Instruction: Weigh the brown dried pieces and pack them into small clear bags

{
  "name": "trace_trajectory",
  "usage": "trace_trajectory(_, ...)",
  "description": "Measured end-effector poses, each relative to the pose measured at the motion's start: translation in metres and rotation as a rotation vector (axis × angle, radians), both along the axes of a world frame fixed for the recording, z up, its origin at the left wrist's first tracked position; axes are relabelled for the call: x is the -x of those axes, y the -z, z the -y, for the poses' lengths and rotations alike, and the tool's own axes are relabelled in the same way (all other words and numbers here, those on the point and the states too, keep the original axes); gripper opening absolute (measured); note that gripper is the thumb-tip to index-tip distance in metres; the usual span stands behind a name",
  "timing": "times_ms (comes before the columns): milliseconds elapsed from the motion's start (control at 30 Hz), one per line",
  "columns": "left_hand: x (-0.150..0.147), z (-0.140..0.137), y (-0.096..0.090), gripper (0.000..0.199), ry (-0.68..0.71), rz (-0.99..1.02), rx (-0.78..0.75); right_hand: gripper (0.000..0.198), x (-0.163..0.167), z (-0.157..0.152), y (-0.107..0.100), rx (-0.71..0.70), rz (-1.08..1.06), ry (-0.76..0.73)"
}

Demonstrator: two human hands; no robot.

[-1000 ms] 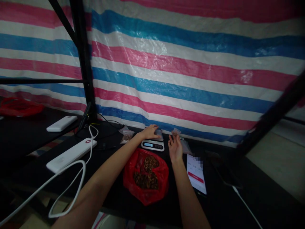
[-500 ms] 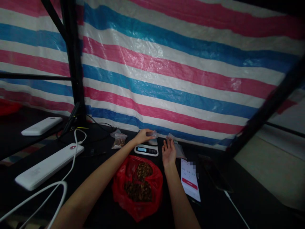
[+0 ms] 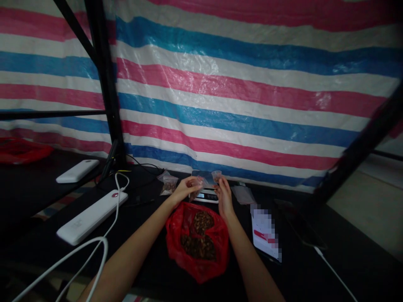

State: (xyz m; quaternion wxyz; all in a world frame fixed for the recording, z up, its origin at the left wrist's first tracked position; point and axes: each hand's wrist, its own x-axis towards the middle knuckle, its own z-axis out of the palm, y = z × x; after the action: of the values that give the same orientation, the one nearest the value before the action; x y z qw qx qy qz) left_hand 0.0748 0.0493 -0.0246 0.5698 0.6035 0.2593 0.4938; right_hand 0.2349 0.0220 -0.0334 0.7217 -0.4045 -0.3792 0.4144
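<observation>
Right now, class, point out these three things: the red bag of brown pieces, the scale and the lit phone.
red bag [image 3: 199, 269]: head view, on its front wall
scale [image 3: 210, 197]: head view, on its front panel
lit phone [image 3: 263, 231]: head view, on its screen

The left arm [image 3: 138, 241], its forearm bare, is slanting forward and to the right; the right arm [image 3: 250, 256], also bare, is slanting forward and to the left. The left hand [image 3: 185, 189] is pointing inward, its fingers bending into a pinch. The right hand [image 3: 224, 197] is pointing forward, its fingers curling inward. Both hands are facing each other, near but apart.
</observation>
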Motion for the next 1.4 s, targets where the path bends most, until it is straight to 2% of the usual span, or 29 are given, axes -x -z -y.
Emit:
trace_trajectory(233, 0.000, -0.002, 0.007, 0.047, 0.056, -0.023, 0.015, 0.050, 0.009, 0.008, -0.011, -0.088, 0.154, 0.014)
trace_trajectory(367, 0.001, -0.002, 0.004, 0.046, 0.060, -0.009, -0.004, 0.051, 0.011, 0.004, -0.008, -0.170, 0.101, 0.010)
trace_trajectory(467, 0.002, 0.000, 0.001, 0.044, 0.036, 0.004, -0.004, 0.041, 0.012, 0.000, -0.004, -0.211, 0.083, 0.045)
trace_trajectory(600, 0.003, 0.003, -0.004, 0.043, 0.022, -0.012, -0.009, 0.033, 0.011, 0.001, -0.005, -0.219, 0.145, 0.071)
trace_trajectory(800, 0.002, 0.006, -0.008, 0.042, 0.005, -0.042, -0.015, 0.036, 0.011, 0.007, -0.012, -0.220, 0.188, 0.026)
trace_trajectory(1233, 0.001, 0.006, -0.008, 0.045, -0.004, -0.090, -0.018, 0.035, 0.014, 0.012, -0.016, -0.252, 0.263, 0.050)
trace_trajectory(1400, 0.001, 0.004, -0.006, 0.043, 0.017, -0.076, -0.031, 0.029, 0.013, 0.016, -0.022, -0.291, 0.322, 0.089)
